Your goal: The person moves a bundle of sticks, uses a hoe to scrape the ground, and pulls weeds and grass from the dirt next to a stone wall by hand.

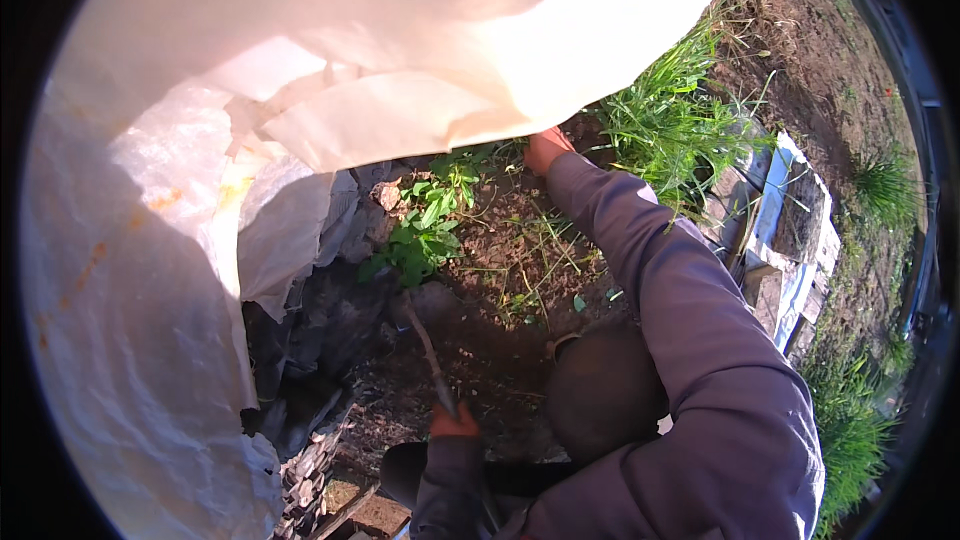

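My left hand (454, 421), orange and seemingly gloved, grips a thin wooden handle (426, 345) low in the view. The handle slants up to the shaded soil by a leafy green plant (416, 246); what is at its far end is too dark to tell. My right hand (546, 151), also orange, is stretched far forward to the soil at the lower edge of a translucent plastic sheet (390, 116). Its fingers are mostly hidden, so any hold is unclear. Between the hands lies brown soil (487, 247) with loose pulled stems.
The sheet hangs over the left and top, torn at its edge. Tall grass (675, 120) grows right of my right hand. Weathered boards (799, 217) lie farther right. My knee (604, 390) is beside the soil. Wood chips (304, 484) lie at lower left.
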`<state>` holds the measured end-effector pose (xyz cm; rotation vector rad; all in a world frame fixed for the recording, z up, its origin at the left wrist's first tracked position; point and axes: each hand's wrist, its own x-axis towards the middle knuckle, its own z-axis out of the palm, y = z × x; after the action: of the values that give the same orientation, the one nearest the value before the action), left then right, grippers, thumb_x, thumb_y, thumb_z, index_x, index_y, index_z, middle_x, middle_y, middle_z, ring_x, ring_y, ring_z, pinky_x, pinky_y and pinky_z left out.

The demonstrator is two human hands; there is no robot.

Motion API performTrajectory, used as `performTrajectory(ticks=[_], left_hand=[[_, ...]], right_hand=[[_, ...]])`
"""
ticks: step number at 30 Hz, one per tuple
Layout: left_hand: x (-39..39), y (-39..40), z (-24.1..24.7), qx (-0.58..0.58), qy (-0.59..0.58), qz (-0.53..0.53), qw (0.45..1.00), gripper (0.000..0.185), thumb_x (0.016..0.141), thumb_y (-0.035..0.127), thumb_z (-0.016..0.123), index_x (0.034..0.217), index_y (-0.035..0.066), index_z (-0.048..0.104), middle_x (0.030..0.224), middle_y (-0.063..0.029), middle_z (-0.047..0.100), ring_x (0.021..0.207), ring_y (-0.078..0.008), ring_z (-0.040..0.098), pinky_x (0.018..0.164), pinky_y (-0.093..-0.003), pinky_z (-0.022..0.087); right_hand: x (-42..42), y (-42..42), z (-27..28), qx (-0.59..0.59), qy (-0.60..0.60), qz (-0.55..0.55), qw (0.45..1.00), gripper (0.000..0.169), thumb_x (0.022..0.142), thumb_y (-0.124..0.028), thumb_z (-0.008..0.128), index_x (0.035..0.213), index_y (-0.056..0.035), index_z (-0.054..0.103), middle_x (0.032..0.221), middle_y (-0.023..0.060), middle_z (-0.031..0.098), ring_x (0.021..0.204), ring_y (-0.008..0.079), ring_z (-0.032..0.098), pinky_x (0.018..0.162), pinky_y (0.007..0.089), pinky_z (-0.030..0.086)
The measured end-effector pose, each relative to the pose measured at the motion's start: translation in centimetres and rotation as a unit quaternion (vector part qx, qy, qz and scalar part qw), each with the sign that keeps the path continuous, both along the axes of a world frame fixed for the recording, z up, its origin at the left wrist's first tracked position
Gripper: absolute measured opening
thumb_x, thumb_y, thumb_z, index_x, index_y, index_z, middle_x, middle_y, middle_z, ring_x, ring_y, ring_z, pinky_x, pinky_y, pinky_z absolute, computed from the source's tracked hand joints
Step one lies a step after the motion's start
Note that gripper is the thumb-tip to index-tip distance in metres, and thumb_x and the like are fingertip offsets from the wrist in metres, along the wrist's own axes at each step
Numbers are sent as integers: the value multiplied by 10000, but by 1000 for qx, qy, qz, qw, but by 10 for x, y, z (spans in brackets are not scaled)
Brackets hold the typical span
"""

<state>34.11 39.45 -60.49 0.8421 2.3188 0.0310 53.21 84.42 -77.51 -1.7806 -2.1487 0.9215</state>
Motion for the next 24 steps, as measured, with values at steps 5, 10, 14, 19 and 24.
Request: performTrajectory(ticks=[5,10,14,19,24], left_hand=[[6,8,10,6,-10,20,1000,357,843,269,603,1050,-7,509,823,-305,613,796,-478,606,663,-531,481],[8,17,17,-32,-9,5,999,341,846,269,594,1027,-5,503,801,-301,613,783,-480,606,662,-535,480],[5,16,13,-27,-6,14,1000,340,848,283,589,1012,-1,501,800,-295,617,779,-481,606,664,-537,480],[14,29,27,-46,-2,45,998,372,844,306,601,990,-23,509,813,-306,608,813,-481,599,686,-532,469],[10,15,15,-38,10,20,999,380,863,330,557,1049,5,496,798,-300,620,778,-485,607,681,-551,480]], right_hand=[[5,-102,62,-215,-112,368,897,290,790,-178,594,1024,-6,603,857,233,652,846,393,648,756,477,508],[40,-22,75,-37,-176,98,979,421,807,-192,595,1198,-58,514,916,212,661,874,387,646,743,463,512],[36,33,74,-14,-304,147,941,619,808,-131,573,1387,-103,356,951,176,677,867,335,665,726,457,516],[23,66,88,-78,-377,191,903,700,770,-114,610,1421,-100,351,1057,157,668,948,330,660,794,430,527],[24,67,95,-124,-353,131,918,486,759,-165,640,1225,-57,555,1162,161,627,1076,314,611,868,429,503]])
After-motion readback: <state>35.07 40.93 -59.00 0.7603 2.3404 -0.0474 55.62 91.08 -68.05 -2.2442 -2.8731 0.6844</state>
